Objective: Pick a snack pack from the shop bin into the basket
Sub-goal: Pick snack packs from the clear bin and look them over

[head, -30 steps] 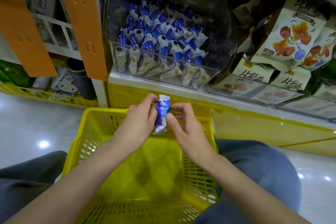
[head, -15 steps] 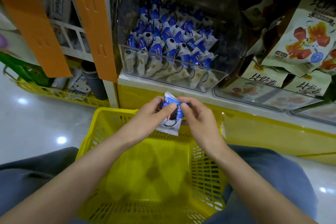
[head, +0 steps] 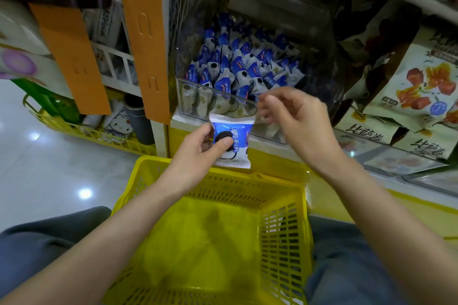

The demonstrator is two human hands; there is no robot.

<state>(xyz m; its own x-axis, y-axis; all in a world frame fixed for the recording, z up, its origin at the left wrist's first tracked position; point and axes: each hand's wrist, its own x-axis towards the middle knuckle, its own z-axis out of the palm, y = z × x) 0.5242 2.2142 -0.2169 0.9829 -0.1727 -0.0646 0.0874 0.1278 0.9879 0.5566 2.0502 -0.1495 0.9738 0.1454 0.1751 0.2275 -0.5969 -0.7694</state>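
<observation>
We pinched the snack pack in our left hand above the basket rim; our right hand hovered beside it, fingers loosely curled, empty.

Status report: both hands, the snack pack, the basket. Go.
Left hand pinches snack pack above basket far rim. Right hand apart from it, blurred, by the bin front. Basket open below, nothing blocking.

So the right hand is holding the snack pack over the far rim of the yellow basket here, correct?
No, the hand is wrong. The head view shows the left hand holding the snack pack over the far rim of the yellow basket; the right hand is raised beside it, off the pack.
</observation>
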